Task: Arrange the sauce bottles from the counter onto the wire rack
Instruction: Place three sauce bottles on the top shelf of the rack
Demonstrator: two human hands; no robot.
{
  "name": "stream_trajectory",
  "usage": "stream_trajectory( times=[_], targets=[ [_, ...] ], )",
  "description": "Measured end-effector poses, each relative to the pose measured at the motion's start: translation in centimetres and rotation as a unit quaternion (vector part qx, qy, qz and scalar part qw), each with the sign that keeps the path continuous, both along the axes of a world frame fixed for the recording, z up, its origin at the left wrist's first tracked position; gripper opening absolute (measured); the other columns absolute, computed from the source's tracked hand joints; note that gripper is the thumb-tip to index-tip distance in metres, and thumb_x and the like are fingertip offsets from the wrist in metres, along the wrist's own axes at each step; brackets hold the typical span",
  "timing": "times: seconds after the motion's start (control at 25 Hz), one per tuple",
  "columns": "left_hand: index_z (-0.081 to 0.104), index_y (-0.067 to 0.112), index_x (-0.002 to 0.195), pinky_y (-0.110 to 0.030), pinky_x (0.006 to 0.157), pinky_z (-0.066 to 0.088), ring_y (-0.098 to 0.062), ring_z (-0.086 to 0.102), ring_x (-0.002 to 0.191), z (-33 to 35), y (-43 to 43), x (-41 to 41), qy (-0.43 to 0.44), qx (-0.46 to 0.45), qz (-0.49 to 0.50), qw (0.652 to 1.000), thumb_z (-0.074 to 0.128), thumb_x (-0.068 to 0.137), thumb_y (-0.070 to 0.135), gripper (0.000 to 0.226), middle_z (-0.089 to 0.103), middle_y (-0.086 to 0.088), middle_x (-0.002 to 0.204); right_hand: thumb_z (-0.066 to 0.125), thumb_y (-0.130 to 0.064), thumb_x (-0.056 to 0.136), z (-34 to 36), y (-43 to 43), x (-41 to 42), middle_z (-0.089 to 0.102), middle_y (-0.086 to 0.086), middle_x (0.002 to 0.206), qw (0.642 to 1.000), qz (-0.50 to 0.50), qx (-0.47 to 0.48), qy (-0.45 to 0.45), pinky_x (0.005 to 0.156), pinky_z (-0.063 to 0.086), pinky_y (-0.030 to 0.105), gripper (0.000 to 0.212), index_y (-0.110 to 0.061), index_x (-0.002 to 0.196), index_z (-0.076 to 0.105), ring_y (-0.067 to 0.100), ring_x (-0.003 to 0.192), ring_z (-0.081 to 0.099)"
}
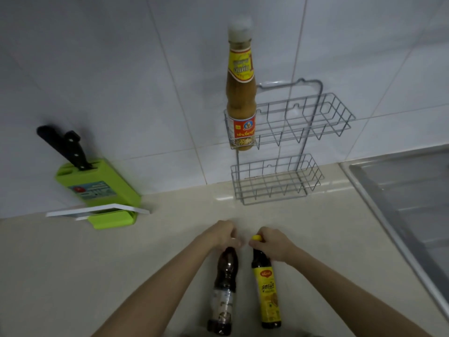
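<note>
Head view — grey two-tier wire rack (313,132) on the white tiled wall, one tall tan-sauce glass bottle (241,98) upright at the left end of its upper basket; two bottles remain upright on the beige counter (121,276) below. Left hand (224,233) is closed over the top of the dark-sauce clear plastic bottle (224,290), right hand (272,242) clamped round the neck of the yellow-labelled dark bottle (266,288) just under its yellow cap. Step in hand, by judgement — pickup of both; next calls for a lift clear of the counter and upright placement into free basket space.
</note>
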State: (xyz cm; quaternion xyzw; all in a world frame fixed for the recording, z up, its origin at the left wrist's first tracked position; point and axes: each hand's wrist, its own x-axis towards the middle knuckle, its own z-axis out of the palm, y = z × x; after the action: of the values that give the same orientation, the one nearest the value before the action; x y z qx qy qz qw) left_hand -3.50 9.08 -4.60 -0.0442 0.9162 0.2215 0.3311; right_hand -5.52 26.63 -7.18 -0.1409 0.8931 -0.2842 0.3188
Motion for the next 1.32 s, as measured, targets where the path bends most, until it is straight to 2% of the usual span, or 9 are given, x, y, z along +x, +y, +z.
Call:
stream_trajectory(
  times=[0.08, 0.2, 0.36, 0.56, 0.76, 0.84, 0.92, 1.08, 1.32],
  targets=[
    [0.068, -0.002, 0.091, -0.030, 0.066, 0.049, -0.031, 0.068, 0.075, 2.1, 0.0, 0.1, 0.030, 0.000, -0.036, 0.999, 0.065, 0.086, 0.027, 0.029, 0.072, -0.025, 0.086, 0.060, -0.037, 0.089, 2.7, 0.7, -0.3, 0.061, 0.009, 0.090, 0.996, -0.035, -0.075, 0.036, 0.072, 0.053, 0.037, 0.032, -0.008, 0.102, 0.057, 0.027, 0.086, 0.063],
    [0.068, 0.001, 0.081, -0.026, 0.062, 0.040, -0.024, 0.061, 0.068, 6.1, -0.4, 0.7, 0.119, -0.011, -0.057, 0.991, 0.060, 0.087, 0.020, 0.022, 0.072, -0.022, 0.086, 0.061, -0.034, 0.089, 8.0, 2.1, -1.7, 0.065, 0.013, 0.090, 0.977, -0.080, -0.171, 0.099, 0.071, 0.059, 0.048, 0.028, -0.007, 0.098, 0.058, 0.028, 0.081, 0.067],
    [0.068, 0.004, 0.090, -0.027, 0.067, 0.039, -0.029, 0.063, 0.089, 12.7, -0.4, 1.2, 0.254, -0.051, -0.057, 0.964, 0.056, 0.091, 0.028, 0.028, 0.068, -0.017, 0.095, 0.064, -0.034, 0.087, 17.0, 3.9, -3.8, 0.067, 0.016, 0.096, 0.948, -0.116, -0.252, 0.158, 0.065, 0.062, 0.042, 0.029, -0.008, 0.100, 0.059, 0.024, 0.077, 0.070],
    [0.063, 0.009, 0.107, -0.036, 0.085, 0.046, -0.032, 0.058, 0.106, 23.2, 1.5, 0.3, 0.403, -0.082, -0.088, 0.907, 0.056, 0.093, 0.031, 0.026, 0.061, -0.015, 0.113, 0.063, -0.039, 0.086, 26.6, 5.5, -5.4, 0.064, 0.004, 0.090, 0.910, -0.086, -0.179, 0.365, 0.069, 0.056, 0.042, 0.035, -0.010, 0.104, 0.059, 0.024, 0.079, 0.064],
    [0.067, 0.006, 0.096, -0.030, 0.067, 0.043, -0.032, 0.062, 0.091, 34.1, 2.7, -1.8, 0.508, -0.097, -0.057, 0.854, 0.059, 0.090, 0.029, 0.024, 0.068, -0.016, 0.102, 0.063, -0.041, 0.086, 32.4, 6.5, -7.6, 0.059, 0.001, 0.089, 0.869, -0.117, -0.161, 0.453, 0.064, 0.038, 0.029, 0.036, -0.010, 0.104, 0.057, 0.021, 0.081, 0.054],
    [0.068, 0.004, 0.094, -0.025, 0.054, 0.040, -0.024, 0.058, 0.067, 37.2, 3.6, -2.7, 0.539, -0.087, -0.032, 0.837, 0.059, 0.090, 0.029, 0.027, 0.068, -0.015, 0.099, 0.063, -0.041, 0.086, 34.0, 6.3, -8.6, 0.058, 0.000, 0.086, 0.850, -0.139, -0.175, 0.478, 0.060, 0.035, 0.028, 0.034, -0.011, 0.102, 0.056, 0.019, 0.078, 0.052],
    [0.067, 0.003, 0.092, -0.027, 0.055, 0.044, -0.022, 0.055, 0.060, 38.9, 4.5, -3.8, 0.559, -0.079, -0.008, 0.826, 0.059, 0.089, 0.029, 0.027, 0.067, -0.015, 0.096, 0.063, -0.041, 0.086, 34.7, 5.8, -9.3, 0.057, -0.001, 0.084, 0.834, -0.166, -0.192, 0.491, 0.063, 0.035, 0.029, 0.032, -0.013, 0.100, 0.055, 0.019, 0.077, 0.051],
    [0.066, 0.007, 0.098, -0.033, 0.073, 0.045, -0.032, 0.061, 0.092, 40.0, 6.3, -6.9, 0.586, -0.084, 0.000, 0.806, 0.057, 0.089, 0.026, 0.023, 0.062, -0.014, 0.105, 0.063, -0.040, 0.086, 35.2, 5.0, -11.7, 0.057, -0.001, 0.083, 0.808, -0.195, -0.227, 0.507, 0.066, 0.040, 0.031, 0.030, -0.015, 0.100, 0.052, 0.021, 0.077, 0.056],
    [0.062, 0.003, 0.103, -0.042, 0.079, 0.051, -0.035, 0.059, 0.095, 36.9, 7.7, -9.5, 0.552, -0.123, -0.021, 0.825, 0.053, 0.094, 0.016, 0.019, 0.056, -0.015, 0.109, 0.062, -0.039, 0.087, 32.4, 4.1, -14.3, 0.062, 0.001, 0.089, 0.827, -0.194, -0.229, 0.475, 0.067, 0.049, 0.034, 0.027, -0.019, 0.099, 0.049, 0.021, 0.078, 0.062]
  ],
)
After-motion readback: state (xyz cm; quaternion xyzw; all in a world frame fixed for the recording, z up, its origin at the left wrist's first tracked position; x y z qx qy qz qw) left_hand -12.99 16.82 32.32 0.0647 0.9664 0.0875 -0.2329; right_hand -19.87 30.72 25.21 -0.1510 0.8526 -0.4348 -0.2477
